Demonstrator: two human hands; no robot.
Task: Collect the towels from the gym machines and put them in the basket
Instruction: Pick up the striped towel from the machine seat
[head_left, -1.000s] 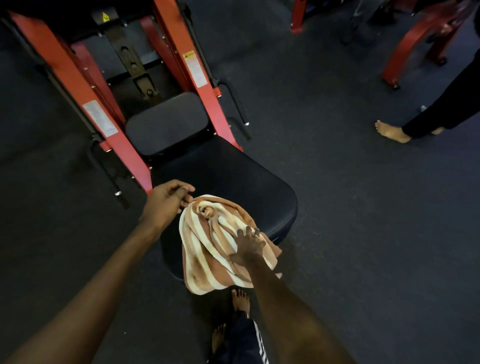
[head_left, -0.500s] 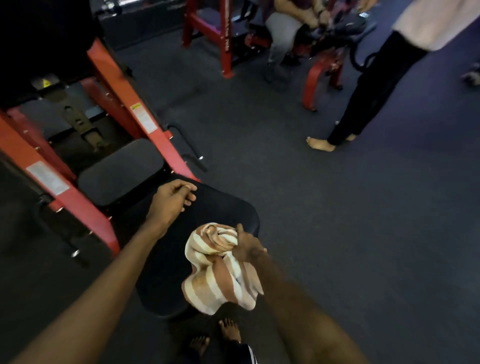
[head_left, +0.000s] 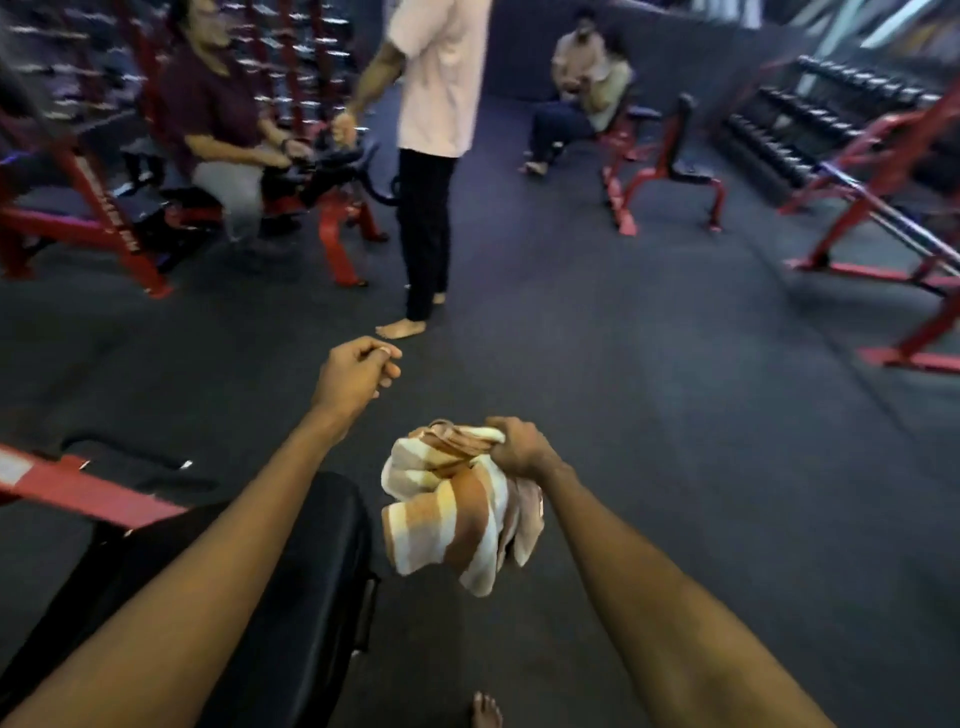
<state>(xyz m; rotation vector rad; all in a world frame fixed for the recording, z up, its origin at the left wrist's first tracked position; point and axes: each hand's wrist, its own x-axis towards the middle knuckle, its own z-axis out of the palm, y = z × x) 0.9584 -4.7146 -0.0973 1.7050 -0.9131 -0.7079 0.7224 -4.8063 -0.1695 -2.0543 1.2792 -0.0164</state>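
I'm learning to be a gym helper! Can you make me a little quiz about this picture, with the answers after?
1. True or false: the striped towel is lying on the black seat.
2. Which hand grips the towel? A) left hand B) right hand C) both
3. Fill in: the left hand is loosely curled and holds ____.

Key
1. False. It hangs bunched in the air, beside the seat and above the dark floor.
2. B. The right hand's fist is closed on its top.
3. Nothing. It is apart from the towel. No basket shows in this view yet.
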